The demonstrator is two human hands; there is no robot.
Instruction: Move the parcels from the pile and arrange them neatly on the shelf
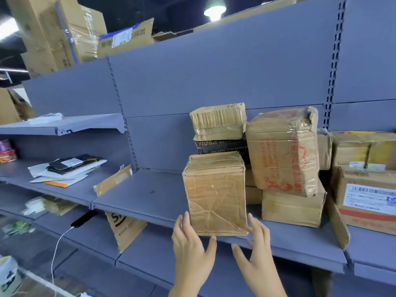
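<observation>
The front parcel hides the lower part of the black box. The right edge cuts the labelled box; its print is too small to read.

— Where is the taped parcel?
— Upright at the front edge of the grey shelf. The left grip and right grip flank its lower corners, fingers straight.
— Touching it?
— Fingertips lie along its sides; contact is unclear.
— Behind it?
— A red-printed carton sits on a plain carton, beside a black box.
</observation>
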